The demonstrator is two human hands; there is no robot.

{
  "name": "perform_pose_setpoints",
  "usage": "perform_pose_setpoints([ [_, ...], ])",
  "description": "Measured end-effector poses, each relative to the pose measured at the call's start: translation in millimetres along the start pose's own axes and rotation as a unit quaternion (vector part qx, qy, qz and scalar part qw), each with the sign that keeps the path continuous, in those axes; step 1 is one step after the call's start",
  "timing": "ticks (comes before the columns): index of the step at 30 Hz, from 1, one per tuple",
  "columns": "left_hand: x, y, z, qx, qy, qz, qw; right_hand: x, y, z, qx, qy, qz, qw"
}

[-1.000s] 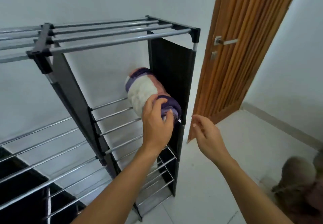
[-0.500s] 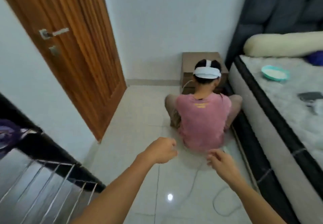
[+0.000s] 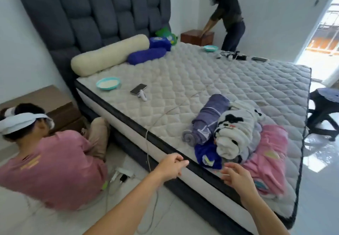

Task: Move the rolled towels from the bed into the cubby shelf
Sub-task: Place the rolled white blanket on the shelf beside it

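Both hands empty: left hand [image 3: 171, 166] loosely curled, holding nothing, right hand [image 3: 236, 178] spread, reaching toward the towel pile. At least 4 rolled towels left at the bed's [image 3: 183, 80] near edge: purple [image 3: 209, 117], panda-print white [image 3: 236, 132], blue [image 3: 205, 154], pink [image 3: 269, 155]. Shelf out of view; task looks unfinished.

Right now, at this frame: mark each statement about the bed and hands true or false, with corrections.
1. Both hands are empty. True: left hand loosely closed, right hand open.
2. The rolled towels lie near the bed's close edge. True.
3. The cubby shelf is in view. False: it is out of frame.
4. The phone lies on the floor. False: it lies on the mattress.
5. The cream bolster rests by the headboard. True.
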State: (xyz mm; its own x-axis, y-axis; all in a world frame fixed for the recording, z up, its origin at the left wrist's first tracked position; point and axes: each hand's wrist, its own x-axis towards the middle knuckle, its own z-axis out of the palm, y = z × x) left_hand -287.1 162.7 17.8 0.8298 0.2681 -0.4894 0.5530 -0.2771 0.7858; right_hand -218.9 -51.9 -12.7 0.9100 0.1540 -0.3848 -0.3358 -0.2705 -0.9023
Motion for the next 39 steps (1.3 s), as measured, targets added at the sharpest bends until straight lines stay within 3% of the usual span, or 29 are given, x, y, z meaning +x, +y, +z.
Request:
perform_pose_setpoints([
  [4,55.8,54.2,50.9,0.006,-0.066,0.001,0.998,36.2,-5.8,-48.9,0.054,0.059,0.006,0.997],
  [7,99.8,82.6,74.8,-0.048,-0.100,-0.046,0.993,78.5,-15.6,-67.3,0.072,0.088,0.020,0.993],
  [11,147.4,113.9,87.4,-0.230,-0.135,-0.194,0.944,139.9,-39.9,-76.5,0.053,0.120,0.011,0.991],
  [18,224.3,116.8,110.7,-0.283,-0.188,-0.321,0.884,240.2,-82.1,-118.5,0.008,0.174,-0.006,0.985],
  [24,240.5,109.7,128.1,-0.358,-0.146,-0.308,0.869,314.4,-88.4,-116.9,-0.018,0.050,0.097,0.994],
  [32,233.8,114.1,147.0,-0.366,-0.055,-0.291,0.882,338.1,-69.5,-107.5,0.010,0.052,0.142,0.988],
  [39,217.7,121.2,155.1,-0.378,-0.004,-0.276,0.884,333.5,-60.4,-121.7,0.029,0.027,0.103,0.994],
])
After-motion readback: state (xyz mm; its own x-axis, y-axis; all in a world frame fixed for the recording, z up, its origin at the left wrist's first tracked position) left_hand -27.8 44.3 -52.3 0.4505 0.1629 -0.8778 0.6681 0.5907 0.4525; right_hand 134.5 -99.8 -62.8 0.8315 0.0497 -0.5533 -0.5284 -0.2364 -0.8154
